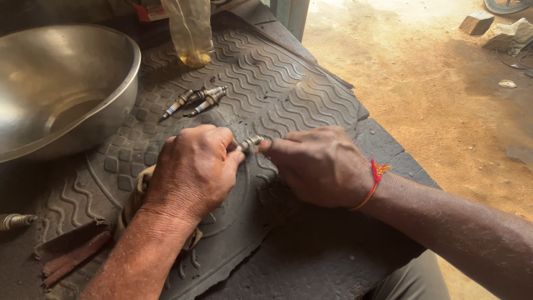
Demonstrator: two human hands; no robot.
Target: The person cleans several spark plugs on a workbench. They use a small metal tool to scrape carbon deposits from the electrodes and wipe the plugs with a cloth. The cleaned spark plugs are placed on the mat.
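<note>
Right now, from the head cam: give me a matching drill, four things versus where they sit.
Things:
1. metal bowl
2. three spark plugs
3. plastic bag
4. red thread

Places:
A. on the right wrist
B. far left on the mat
C. loose on the mat, beyond the hands
D. top middle, yellowish liquid at its bottom

Pairs: 1-B, 2-C, 3-D, 4-A

The left hand and right hand pinch another small plug between them.
</note>
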